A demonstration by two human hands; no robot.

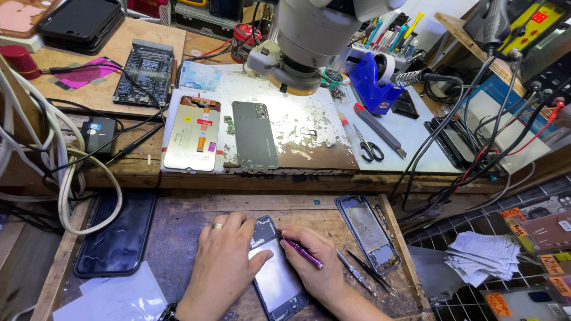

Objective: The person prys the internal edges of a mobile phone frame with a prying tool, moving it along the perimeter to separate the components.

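Lying face-down in the wooden drawer (178, 220), opened phone (275, 274) runs long axis near-to-far, top end tilted slightly left. Left hand (223, 261) flat on it, fingers spread, gripping nothing. Right hand (312, 264) pinches purple screwdriver (303, 252), tip at the phone's upper edge.

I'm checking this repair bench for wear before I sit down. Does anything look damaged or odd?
Yes. The white work mat under the microscope is badly worn: its coating has flaked off in patches, showing brown beneath, mostly along the front edge. The opened phone under the left hand and right hand lies backless.
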